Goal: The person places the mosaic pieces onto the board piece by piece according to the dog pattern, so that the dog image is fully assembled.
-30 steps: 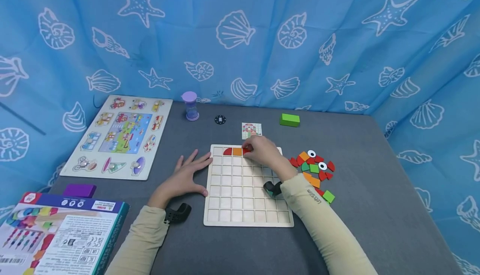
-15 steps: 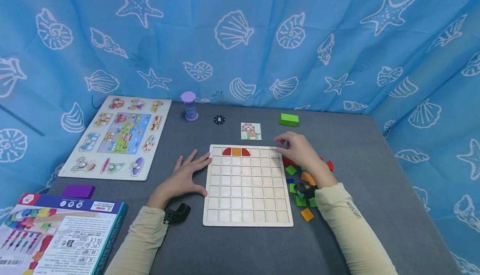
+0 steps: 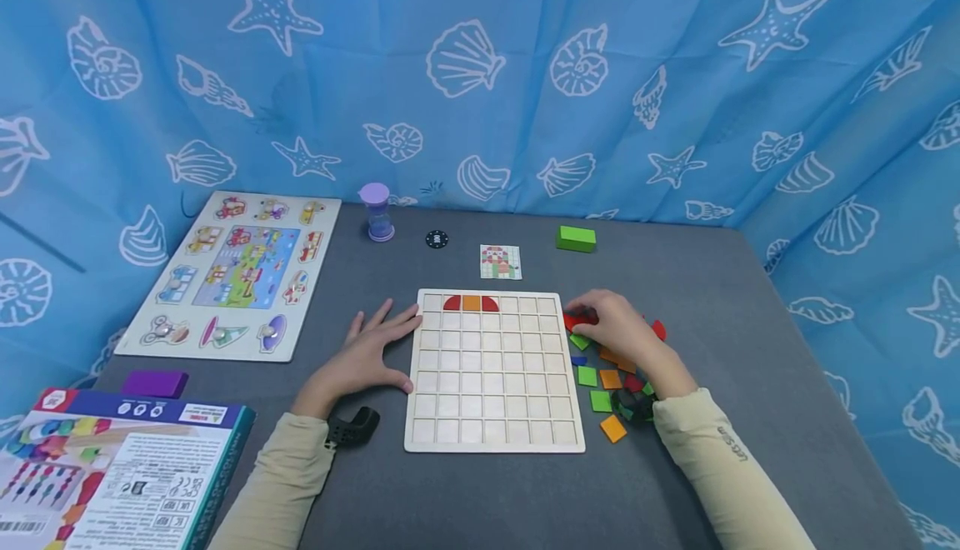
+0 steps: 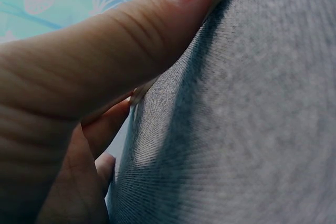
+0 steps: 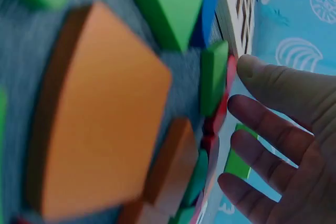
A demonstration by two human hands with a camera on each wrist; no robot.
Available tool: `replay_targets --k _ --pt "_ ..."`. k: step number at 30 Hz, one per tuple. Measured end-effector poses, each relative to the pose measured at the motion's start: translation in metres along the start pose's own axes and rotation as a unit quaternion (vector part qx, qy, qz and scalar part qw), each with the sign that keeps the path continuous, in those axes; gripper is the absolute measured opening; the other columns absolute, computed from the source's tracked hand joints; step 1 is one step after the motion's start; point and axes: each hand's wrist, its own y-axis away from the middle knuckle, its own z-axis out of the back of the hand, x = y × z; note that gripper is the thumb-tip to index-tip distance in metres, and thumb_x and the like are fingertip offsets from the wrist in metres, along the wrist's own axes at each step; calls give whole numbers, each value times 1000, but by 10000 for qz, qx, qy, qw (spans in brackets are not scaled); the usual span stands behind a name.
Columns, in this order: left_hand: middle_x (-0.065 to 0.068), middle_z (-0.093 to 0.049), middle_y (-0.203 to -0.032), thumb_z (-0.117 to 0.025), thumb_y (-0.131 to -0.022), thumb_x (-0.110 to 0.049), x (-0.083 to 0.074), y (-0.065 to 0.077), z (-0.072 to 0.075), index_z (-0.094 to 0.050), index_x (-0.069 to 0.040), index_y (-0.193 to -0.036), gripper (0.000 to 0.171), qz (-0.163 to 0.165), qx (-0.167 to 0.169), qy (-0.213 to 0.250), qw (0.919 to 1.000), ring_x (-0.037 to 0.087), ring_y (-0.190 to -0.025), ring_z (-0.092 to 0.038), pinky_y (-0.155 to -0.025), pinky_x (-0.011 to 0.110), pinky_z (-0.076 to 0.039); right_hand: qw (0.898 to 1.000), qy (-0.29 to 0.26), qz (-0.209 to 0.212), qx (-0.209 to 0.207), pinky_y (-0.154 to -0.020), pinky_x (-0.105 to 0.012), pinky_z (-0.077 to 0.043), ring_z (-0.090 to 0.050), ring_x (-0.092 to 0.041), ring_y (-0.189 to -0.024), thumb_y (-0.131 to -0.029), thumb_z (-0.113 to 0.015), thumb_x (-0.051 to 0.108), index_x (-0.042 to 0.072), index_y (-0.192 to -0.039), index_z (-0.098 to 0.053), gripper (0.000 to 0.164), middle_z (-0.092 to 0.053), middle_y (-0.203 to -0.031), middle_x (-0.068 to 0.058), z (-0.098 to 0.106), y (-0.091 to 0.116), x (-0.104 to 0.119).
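Note:
A pale wooden grid board (image 3: 480, 383) lies on the grey table, with an orange square (image 3: 471, 303) between two red quarter-round pieces (image 3: 452, 303) in its top row. My left hand (image 3: 360, 367) rests spread at the board's left edge; in the left wrist view its thumb (image 4: 121, 51) touches the rim. Right of the board, my right hand (image 3: 618, 329) reaches down to red pieces (image 3: 572, 322) in a pile of loose shapes. In the right wrist view its thumb and fingers (image 5: 262, 140) stand apart, and I see nothing between them. Fingertip contact there is unclear.
Behind the board lie a small pattern card (image 3: 500, 262), a black disc (image 3: 437, 239) and a green block (image 3: 576, 239). A purple sand timer (image 3: 378, 215) stands back left. Further left are a picture puzzle (image 3: 240, 275), a purple block (image 3: 155, 383) and a box (image 3: 127, 467).
My right hand let go of a red quarter-round piece in the board's top row and moved right and down to the loose pile. My left hand stayed at the board's edge.

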Motion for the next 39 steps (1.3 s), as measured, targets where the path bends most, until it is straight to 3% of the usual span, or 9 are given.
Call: replay_targets --k 9,16,25,31,39 --pt "-4 -22 -147 -76 -52 -54 -1 0 0 -30 -23 -140 104 7 3 -17 10000 28 -136 0 -101 57 8 9996 103 -238 130 -73 -34 -46 -50 -18 -79 -78 -67 13 7 -105 -63 27 -60 -90 -5 -6 -6 3" --pt "-4 -21 -147 -75 -52 -54 -1 1 1 -30 -22 -140 104 27 23 -31 10000 28 -136 0 -101 58 8 9983 316 -495 36 -57 -29 -37 -45 -17 -67 -80 -66 21 10 -104 -65 26 -54 -74 -2 -4 -8 4" --pt "-3 -22 -147 -76 -52 -52 0 1 2 -31 -21 -140 103 -14 -11 -11 10000 29 -136 -1 -101 58 8 9985 300 -379 258 -66 -33 -43 -48 -20 -74 -79 -65 9 4 -104 -64 26 -57 -83 -7 2 -8 3" --pt "-4 -22 -147 -76 -53 -53 -1 1 2 -30 -21 -140 103 1 3 -48 10000 29 -136 -1 -101 58 7 9963 841 -154 34 -76 -41 -46 -53 -23 -85 -76 -69 13 6 -99 -67 24 -59 -94 -8 -2 -11 4" --pt "-3 -22 -147 -76 -52 -53 -1 0 1 -31 -22 -140 103 -29 -9 -35 10000 29 -136 -1 -101 58 7 9955 870 -45 -364 -77 -41 -46 -55 -24 -87 -76 -69 17 9 -94 -69 20 -61 -94 -7 -3 -13 -3"
